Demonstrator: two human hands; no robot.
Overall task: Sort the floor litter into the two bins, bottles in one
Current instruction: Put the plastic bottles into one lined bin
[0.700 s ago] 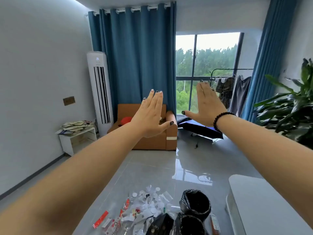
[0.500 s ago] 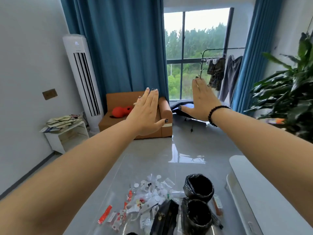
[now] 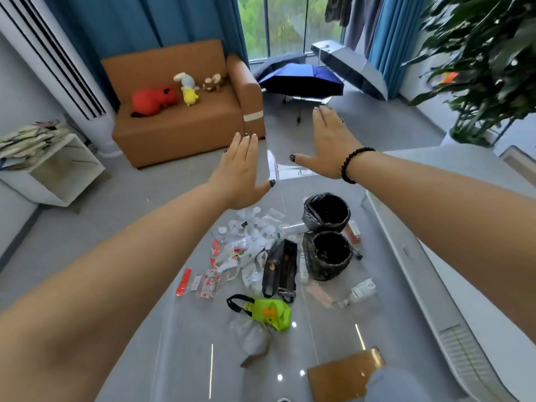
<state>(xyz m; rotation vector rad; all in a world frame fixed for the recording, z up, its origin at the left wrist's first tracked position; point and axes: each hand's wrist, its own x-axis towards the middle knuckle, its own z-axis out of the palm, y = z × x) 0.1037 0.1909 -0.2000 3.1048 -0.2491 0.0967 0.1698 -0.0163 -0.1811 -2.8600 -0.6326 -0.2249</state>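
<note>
My left hand [image 3: 240,172] and my right hand [image 3: 326,142] are stretched out in front of me, palms down, fingers straight, holding nothing, high above the floor. Below them lies a heap of litter [image 3: 249,236]: white caps, clear wrappers and red packets. Two bins with black liners stand side by side at its right, the far bin [image 3: 326,211] and the near bin [image 3: 329,258]. A black paper bag [image 3: 280,266] lies beside the near bin. A clear bottle [image 3: 358,293] lies nearer me, a green bag [image 3: 268,311] further left.
A white rounded table edge [image 3: 435,285] runs along the right. A brown card [image 3: 343,375] lies near my feet. Behind stand an orange sofa [image 3: 179,117] with plush toys, open umbrellas [image 3: 301,78], a white shelf [image 3: 58,169] and a large plant [image 3: 487,65].
My view has tilted down, bringing the whole litter heap, both bins and the green bag into sight. Both hands stay flat and outstretched, apart from each other.
</note>
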